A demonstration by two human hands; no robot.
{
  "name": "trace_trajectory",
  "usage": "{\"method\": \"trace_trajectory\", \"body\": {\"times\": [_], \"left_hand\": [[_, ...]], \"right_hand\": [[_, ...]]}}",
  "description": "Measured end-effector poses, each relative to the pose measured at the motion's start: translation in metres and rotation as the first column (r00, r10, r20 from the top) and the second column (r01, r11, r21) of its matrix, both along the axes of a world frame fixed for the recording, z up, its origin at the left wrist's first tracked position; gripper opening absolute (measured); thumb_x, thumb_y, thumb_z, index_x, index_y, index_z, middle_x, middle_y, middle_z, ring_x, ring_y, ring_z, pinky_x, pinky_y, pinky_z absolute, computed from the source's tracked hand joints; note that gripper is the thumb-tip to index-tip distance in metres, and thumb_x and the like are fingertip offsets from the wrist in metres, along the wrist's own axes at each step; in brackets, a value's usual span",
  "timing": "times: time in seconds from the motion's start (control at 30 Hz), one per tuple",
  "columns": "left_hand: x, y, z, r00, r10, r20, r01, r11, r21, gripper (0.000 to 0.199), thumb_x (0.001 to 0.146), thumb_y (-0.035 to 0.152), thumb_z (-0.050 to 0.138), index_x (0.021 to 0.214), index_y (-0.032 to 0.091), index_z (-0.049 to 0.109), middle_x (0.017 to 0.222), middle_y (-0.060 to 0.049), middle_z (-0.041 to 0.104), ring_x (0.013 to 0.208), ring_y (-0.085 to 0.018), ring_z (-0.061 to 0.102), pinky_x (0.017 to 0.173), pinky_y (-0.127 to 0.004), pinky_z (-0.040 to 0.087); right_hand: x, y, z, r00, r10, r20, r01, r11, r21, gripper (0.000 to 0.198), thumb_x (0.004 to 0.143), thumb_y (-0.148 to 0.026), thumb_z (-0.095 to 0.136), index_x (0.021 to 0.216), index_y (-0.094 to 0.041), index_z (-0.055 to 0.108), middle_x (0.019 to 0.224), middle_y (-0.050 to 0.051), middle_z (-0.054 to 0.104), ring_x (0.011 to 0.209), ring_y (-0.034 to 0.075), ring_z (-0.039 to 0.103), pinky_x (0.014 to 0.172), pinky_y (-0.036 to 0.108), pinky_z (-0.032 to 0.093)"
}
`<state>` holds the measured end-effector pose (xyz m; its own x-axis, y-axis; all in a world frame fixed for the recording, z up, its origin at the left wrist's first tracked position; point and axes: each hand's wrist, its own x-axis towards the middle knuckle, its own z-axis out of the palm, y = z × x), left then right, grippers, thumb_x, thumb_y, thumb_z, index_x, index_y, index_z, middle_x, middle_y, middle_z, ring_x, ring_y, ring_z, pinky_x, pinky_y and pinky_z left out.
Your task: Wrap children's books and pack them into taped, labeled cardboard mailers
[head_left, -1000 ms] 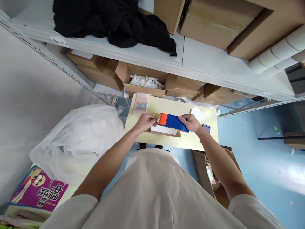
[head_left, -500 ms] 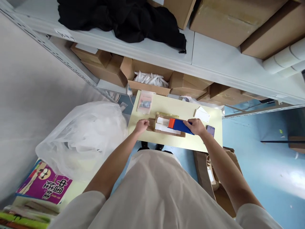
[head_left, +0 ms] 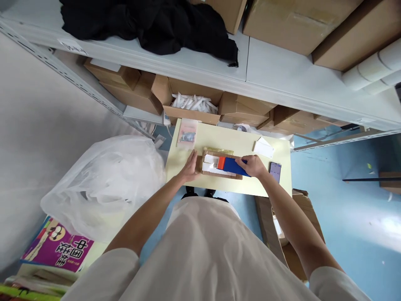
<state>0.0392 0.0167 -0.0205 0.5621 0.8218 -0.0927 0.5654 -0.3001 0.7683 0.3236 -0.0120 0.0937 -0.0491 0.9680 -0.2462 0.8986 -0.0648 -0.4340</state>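
A small brown cardboard box (head_left: 237,177) lies on the pale yellow table, with white material inside it. My right hand (head_left: 252,165) is closed around one end of a flat blue piece with an orange-red end (head_left: 232,165). That piece lies over the box's white interior, its orange-red end pointing left; its exact kind is unclear. At the box's left end, my left hand (head_left: 189,168) has its fingers stretched out, resting against a cardboard flap. A clear yellowish strip (head_left: 219,150) runs along the far side of the box.
On the yellow table (head_left: 216,129) are a pinkish packet (head_left: 187,133), white cards (head_left: 263,147) and a phone (head_left: 275,172). Behind it, a shelf (head_left: 200,69) holds cardboard boxes. A large translucent bag (head_left: 106,179) stands left; an open carton (head_left: 266,221) sits below right.
My left hand has gone from curled fingers to stretched fingers laid against the box's left end. The blue piece has moved slightly left with my right hand; the camera view has shifted a little.
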Motion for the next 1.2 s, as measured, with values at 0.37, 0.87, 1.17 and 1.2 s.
{"method": "trace_trajectory", "body": {"times": [0.37, 0.87, 1.17, 1.2], "left_hand": [[0.054, 0.019, 0.034, 0.846, -0.262, -0.463, 0.369, 0.916, 0.156, 0.121, 0.049, 0.039, 0.075, 0.146, 0.009, 0.009, 0.141, -0.023, 0.033, 0.130, -0.039, 0.029, 0.110, -0.057, 0.001], [0.045, 0.023, 0.046, 0.775, -0.227, -0.589, 0.391, 0.905, 0.165, 0.113, 0.053, 0.039, 0.070, 0.145, 0.005, 0.014, 0.140, -0.024, 0.035, 0.130, -0.040, 0.030, 0.111, -0.056, -0.006], [0.147, -0.008, 0.044, 0.737, -0.290, -0.611, 0.467, 0.872, 0.149, 0.115, 0.063, 0.066, 0.059, 0.146, 0.004, 0.009, 0.153, -0.024, 0.005, 0.141, -0.040, -0.001, 0.107, -0.060, -0.010], [0.159, -0.011, 0.043, 0.737, -0.306, -0.603, 0.486, 0.860, 0.157, 0.111, 0.066, 0.064, 0.057, 0.146, 0.005, 0.009, 0.153, -0.024, 0.006, 0.141, -0.039, 0.000, 0.107, -0.060, -0.009]], "right_hand": [[0.011, 0.005, 0.006, 0.998, 0.060, -0.036, -0.062, 0.995, -0.075, 0.055, 0.085, -0.062, 0.038, 0.056, -0.020, 0.057, 0.057, 0.006, 0.061, 0.051, 0.015, 0.050, 0.053, 0.028, 0.032], [0.146, -0.023, -0.053, 0.991, 0.018, -0.132, -0.036, 0.990, -0.135, 0.052, 0.081, -0.061, 0.041, 0.049, -0.021, 0.044, 0.047, 0.000, 0.048, 0.046, 0.013, 0.041, 0.052, 0.027, 0.032], [0.139, -0.019, -0.086, 0.961, 0.022, -0.276, -0.049, 0.995, -0.091, 0.049, 0.083, -0.057, 0.040, 0.048, -0.021, 0.035, 0.046, -0.003, 0.036, 0.045, 0.010, 0.031, 0.049, 0.026, 0.029], [0.139, -0.020, -0.088, 0.958, 0.022, -0.286, -0.049, 0.995, -0.088, 0.049, 0.083, -0.056, 0.040, 0.049, -0.021, 0.035, 0.046, -0.003, 0.036, 0.046, 0.010, 0.031, 0.049, 0.026, 0.029]]}}
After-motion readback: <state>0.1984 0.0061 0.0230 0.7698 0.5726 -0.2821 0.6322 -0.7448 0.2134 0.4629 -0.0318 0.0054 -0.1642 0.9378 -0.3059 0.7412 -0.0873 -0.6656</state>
